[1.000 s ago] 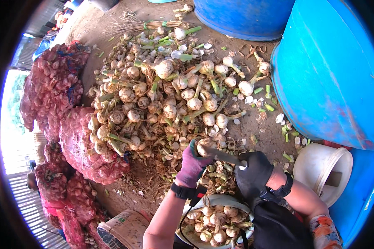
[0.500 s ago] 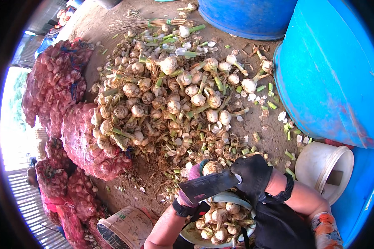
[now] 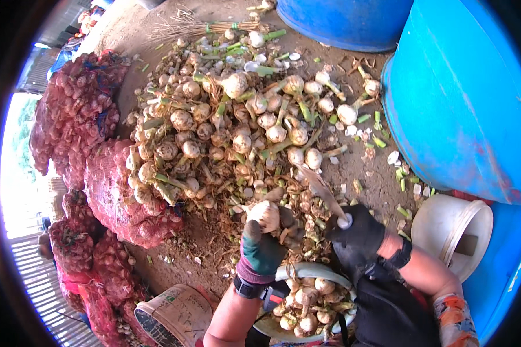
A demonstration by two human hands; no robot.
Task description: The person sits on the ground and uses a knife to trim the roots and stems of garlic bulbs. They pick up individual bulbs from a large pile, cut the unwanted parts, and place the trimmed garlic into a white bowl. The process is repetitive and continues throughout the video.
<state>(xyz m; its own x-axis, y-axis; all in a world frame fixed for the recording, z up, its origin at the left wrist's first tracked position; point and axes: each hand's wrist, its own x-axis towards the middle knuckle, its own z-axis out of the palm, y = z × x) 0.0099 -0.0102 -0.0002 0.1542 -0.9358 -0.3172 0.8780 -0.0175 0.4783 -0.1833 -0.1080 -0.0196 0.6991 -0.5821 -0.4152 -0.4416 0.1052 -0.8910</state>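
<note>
My left hand (image 3: 259, 254), in a green and purple glove, is closed round a large garlic bulb (image 3: 264, 216) above the near edge of the heap. In its black glove, my right hand (image 3: 356, 234) grips a broad-bladed knife (image 3: 321, 194); the blade points away from me and is smeared by motion. Knife and bulb are apart. Below my hands, a pale basin (image 3: 348, 276) holds several trimmed garlic bulbs (image 3: 307, 296). A big heap of garlic (image 3: 214, 133) with cut green stems and dry leaves spreads over the ground ahead.
Red mesh sacks (image 3: 78, 110) full of garlic line the left side. A dirty white bucket (image 3: 182, 312) lies tilted at lower left, another white bucket (image 3: 443, 231) at right. Large blue tubs (image 3: 457, 98) stand along the right and back. A twig broom (image 3: 220, 27) lies behind the heap.
The knife has swung from lying across the bulb to pointing away at the right. My left hand has turned and moved slightly left and forward with the bulb, and the hands are farther apart.
</note>
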